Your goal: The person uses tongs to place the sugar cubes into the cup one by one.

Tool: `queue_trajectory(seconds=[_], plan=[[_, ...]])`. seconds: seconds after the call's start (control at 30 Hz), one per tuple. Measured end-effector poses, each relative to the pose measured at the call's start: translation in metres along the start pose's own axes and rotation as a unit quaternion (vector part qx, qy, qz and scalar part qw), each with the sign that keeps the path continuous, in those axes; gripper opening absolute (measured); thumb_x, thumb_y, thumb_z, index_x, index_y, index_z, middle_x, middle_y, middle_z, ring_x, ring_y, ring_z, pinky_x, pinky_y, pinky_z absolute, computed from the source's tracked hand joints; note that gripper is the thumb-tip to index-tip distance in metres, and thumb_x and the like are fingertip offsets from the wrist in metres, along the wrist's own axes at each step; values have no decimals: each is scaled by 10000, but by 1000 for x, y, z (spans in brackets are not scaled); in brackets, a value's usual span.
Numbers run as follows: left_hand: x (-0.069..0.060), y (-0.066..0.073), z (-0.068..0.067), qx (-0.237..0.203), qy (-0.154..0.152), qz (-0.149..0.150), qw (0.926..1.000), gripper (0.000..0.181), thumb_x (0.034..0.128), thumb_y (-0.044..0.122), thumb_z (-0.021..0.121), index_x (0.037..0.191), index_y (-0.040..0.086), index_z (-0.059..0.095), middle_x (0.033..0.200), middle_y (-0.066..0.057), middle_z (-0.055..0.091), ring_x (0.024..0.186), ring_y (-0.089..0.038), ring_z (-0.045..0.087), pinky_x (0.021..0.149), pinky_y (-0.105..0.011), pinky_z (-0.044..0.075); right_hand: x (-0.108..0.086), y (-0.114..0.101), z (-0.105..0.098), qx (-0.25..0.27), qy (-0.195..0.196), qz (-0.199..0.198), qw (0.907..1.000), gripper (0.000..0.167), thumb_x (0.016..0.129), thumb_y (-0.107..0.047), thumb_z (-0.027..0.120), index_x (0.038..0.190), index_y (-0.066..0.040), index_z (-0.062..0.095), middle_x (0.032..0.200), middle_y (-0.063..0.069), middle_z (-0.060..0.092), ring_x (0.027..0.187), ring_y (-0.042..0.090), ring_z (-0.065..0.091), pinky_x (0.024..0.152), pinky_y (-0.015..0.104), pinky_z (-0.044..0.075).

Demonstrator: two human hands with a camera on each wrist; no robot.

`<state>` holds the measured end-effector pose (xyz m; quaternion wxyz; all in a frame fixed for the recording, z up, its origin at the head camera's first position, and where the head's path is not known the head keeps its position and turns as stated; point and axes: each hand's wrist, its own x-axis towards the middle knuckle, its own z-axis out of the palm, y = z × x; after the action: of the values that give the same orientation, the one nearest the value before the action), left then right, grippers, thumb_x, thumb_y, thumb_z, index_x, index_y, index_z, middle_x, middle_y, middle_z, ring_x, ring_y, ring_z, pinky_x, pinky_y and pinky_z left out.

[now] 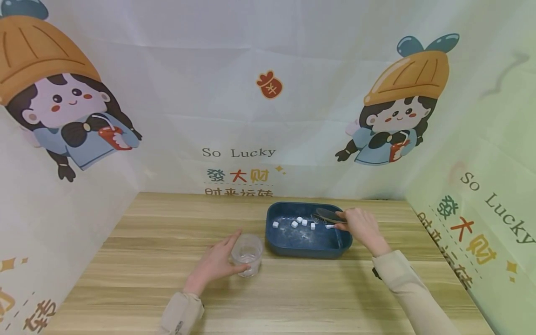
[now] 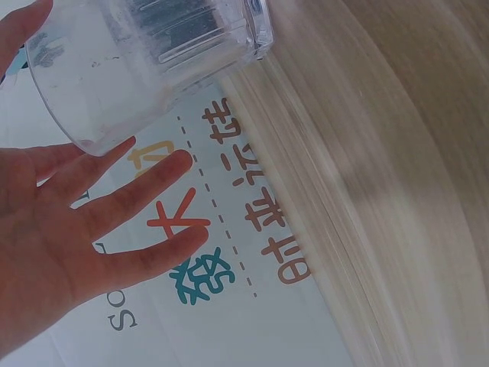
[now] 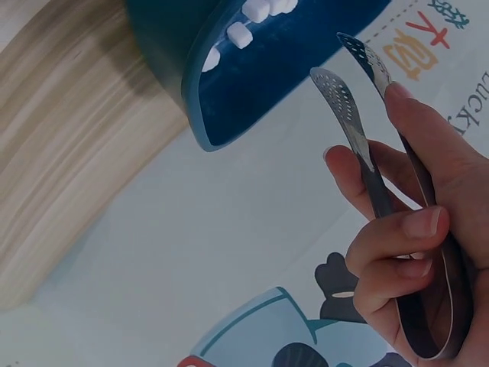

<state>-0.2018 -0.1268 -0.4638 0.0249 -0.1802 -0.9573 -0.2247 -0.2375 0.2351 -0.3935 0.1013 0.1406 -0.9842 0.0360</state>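
Left hand (image 1: 213,263) sits nearest, its fingers spread apart and its thumb at the near side of a clear tumbler (image 1: 248,253), so that the vessel stands between thumb and fingers (how firmly they bear on it cannot be told). That tumbler is upright on the wood-grain worktop (image 1: 301,298), mouth up, its axis vertical, just left of a dark blue tray (image 1: 307,252).

A little farther off, on the other side, the right hand (image 1: 362,228) has its fingers curled round a pair of metal tongs (image 1: 330,215), held over the right part of the tray. Seen from the head, the tongs' long axis runs roughly crosswise, tips to the left and bent end toward the palm; the right wrist view shows the perforated tips apart, with nothing between them.

The tray's own long axis also runs left to right. White cubes (image 1: 304,223) lie in its far half, most in a loose group near the middle, one by the left wall, another just below the right fingers.

Behind everything hangs a pale printed backdrop (image 1: 176,130), lettered "So Lucky".
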Motion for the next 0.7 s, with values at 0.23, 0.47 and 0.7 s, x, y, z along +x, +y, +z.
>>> queue_trajectory(seconds=[0.23, 0.47, 0.7], plan=[[0, 0, 0, -18, -14, -17, 10000, 954, 656, 538, 694, 1404, 126, 270, 1363, -131, 432, 1209, -346, 444, 951, -606, 344, 7, -2, 5, -404, -222, 2, 9989, 380, 738, -346, 685, 1045, -123, 674, 925, 132, 688, 451, 127, 471, 358, 211, 171], [0, 0, 0, 0, -29, -26, 10000, 955, 652, 533, 698, 1405, 131, 268, 1364, -132, 429, 1207, -352, 444, 949, -615, 339, 13, -5, 13, -672, -319, -16, 9972, 334, 718, -336, 706, 979, -127, 698, 952, 72, 697, 554, 192, 595, 355, 234, 287], [0, 1, -1, 50, -10, 33, 10000, 955, 655, 533, 696, 1404, 123, 268, 1358, -140, 435, 1201, -356, 449, 944, -611, 347, 14, -7, 20, -837, -204, -68, 9963, 319, 686, -347, 725, 910, -121, 716, 823, 79, 703, 571, 213, 605, 369, 277, 375]])
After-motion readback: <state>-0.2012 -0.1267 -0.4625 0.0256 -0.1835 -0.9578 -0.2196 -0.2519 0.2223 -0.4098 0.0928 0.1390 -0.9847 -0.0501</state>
